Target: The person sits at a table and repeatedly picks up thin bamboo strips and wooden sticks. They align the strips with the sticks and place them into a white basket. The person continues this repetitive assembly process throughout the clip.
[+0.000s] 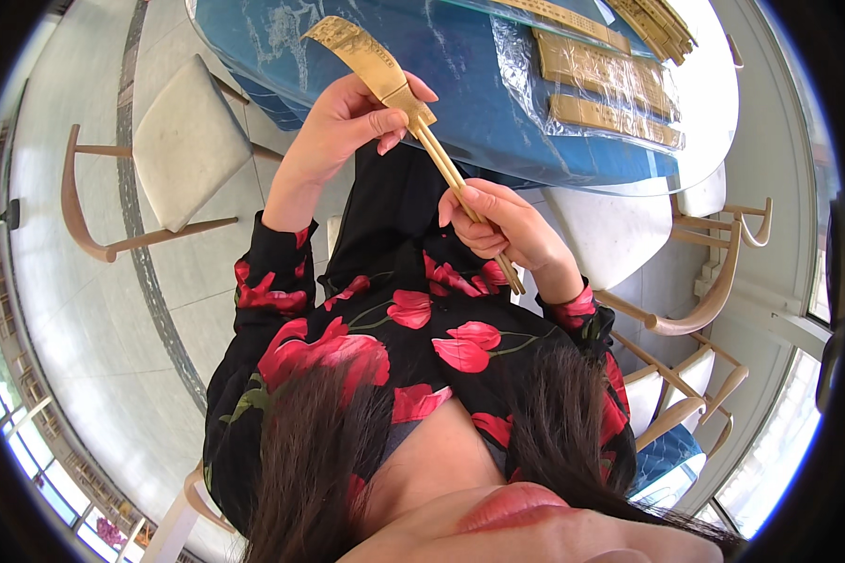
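A gold paper chopstick sleeve (361, 58) is pinched between the thumb and fingers of my left hand (345, 120), near the table's front edge. Its far part curves away to the upper left, with a crease close to my fingers. Out of its lower end runs a pair of light wooden chopsticks (438, 156), slanting down to the right. My right hand (512, 223) is closed around them lower down, and their ends stick out below it. How far the chopsticks reach inside the sleeve is hidden.
The table (441, 56) has a blue cloth under a glass top. On its right lie gold sleeves in clear plastic wrap (620, 75) and a stack of gold sleeves (655, 26). Wooden chairs with pale seats stand left (190, 141) and right (610, 235).
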Available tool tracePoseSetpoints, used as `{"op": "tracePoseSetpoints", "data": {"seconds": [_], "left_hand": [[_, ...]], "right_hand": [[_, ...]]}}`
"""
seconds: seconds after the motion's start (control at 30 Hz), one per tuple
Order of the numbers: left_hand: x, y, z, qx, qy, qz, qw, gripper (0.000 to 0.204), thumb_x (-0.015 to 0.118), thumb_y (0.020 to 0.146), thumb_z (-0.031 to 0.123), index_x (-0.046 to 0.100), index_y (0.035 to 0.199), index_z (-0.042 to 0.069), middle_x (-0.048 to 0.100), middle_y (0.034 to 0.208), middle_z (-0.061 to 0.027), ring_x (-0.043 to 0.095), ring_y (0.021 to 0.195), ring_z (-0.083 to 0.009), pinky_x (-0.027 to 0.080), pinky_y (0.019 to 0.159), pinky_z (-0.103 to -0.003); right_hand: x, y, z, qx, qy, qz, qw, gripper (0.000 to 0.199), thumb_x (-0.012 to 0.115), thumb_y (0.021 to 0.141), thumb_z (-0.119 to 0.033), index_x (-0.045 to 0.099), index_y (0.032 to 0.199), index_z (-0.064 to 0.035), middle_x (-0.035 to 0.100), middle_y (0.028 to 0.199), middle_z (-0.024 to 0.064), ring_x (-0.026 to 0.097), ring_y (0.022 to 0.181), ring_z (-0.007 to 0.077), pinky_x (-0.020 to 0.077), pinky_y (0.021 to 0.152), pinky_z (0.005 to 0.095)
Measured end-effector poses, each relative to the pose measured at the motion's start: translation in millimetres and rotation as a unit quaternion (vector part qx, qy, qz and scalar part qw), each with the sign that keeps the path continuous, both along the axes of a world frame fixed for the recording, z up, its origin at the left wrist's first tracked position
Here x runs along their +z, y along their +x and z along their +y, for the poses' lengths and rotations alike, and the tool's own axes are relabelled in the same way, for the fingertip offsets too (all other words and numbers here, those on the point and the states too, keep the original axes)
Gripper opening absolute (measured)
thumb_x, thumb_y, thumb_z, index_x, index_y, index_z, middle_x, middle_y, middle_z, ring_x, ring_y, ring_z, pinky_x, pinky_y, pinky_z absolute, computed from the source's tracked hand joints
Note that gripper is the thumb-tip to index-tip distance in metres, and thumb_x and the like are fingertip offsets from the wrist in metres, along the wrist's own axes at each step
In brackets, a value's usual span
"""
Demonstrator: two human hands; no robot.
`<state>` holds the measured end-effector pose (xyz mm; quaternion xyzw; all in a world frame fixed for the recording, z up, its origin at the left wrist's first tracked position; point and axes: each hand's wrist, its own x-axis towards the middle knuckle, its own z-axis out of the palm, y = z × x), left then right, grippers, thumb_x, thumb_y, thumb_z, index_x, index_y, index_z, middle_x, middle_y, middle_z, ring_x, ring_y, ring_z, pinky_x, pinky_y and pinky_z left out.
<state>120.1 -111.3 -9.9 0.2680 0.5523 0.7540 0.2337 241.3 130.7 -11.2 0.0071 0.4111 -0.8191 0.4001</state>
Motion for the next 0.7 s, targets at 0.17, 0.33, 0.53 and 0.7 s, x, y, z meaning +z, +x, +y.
{"op": "tracePoseSetpoints", "data": {"seconds": [0.17, 0.33, 0.53, 0.7], "left_hand": [[2, 0, 2, -0.014, -0.030, 0.011, 0.999, 0.026, 0.066, 0.100, 0.015, 0.067, 0.120, -0.002, 0.067, 0.091, -0.0049, 0.057, 0.069, -0.0062, 0.046, 0.060, -0.020], [-6, 5, 9, -0.009, -0.073, -0.023, 0.997, 0.027, 0.060, 0.105, 0.020, 0.068, 0.122, 0.000, 0.059, 0.081, 0.0008, 0.054, 0.067, -0.0039, 0.044, 0.058, -0.019], [-9, 31, 21, 0.092, -0.049, -0.046, 0.993, 0.029, 0.052, 0.107, 0.018, 0.069, 0.123, 0.000, 0.058, 0.077, 0.0031, 0.046, 0.062, -0.0028, 0.037, 0.055, -0.018], [-12, 36, 24, 0.140, -0.085, -0.026, 0.986, 0.032, 0.046, 0.107, 0.015, 0.070, 0.120, 0.000, 0.059, 0.079, 0.0030, 0.044, 0.060, -0.0020, 0.035, 0.053, -0.018]], "right_hand": [[-9, -5, -8, -0.013, -0.025, 0.008, 1.000, 0.042, 0.039, 0.113, -0.038, 0.054, 0.105, -0.0002, 0.031, 0.068, -0.0070, 0.023, 0.053, 0.0020, 0.0182, 0.045, 0.0216], [-14, -6, -28, -0.085, 0.000, 0.039, 0.996, 0.041, 0.040, 0.113, -0.039, 0.053, 0.102, -0.0024, 0.031, 0.068, -0.0070, 0.023, 0.054, 0.0024, 0.0187, 0.046, 0.0219], [-23, -7, -34, -0.094, -0.040, 0.024, 0.994, 0.038, 0.041, 0.113, -0.039, 0.054, 0.102, -0.0053, 0.032, 0.070, -0.0081, 0.024, 0.056, 0.0012, 0.0187, 0.048, 0.0201], [-25, -6, -35, -0.088, -0.049, 0.019, 0.995, 0.039, 0.041, 0.112, -0.040, 0.055, 0.101, -0.0054, 0.032, 0.069, -0.0082, 0.024, 0.055, 0.0011, 0.0189, 0.048, 0.0202]]}}
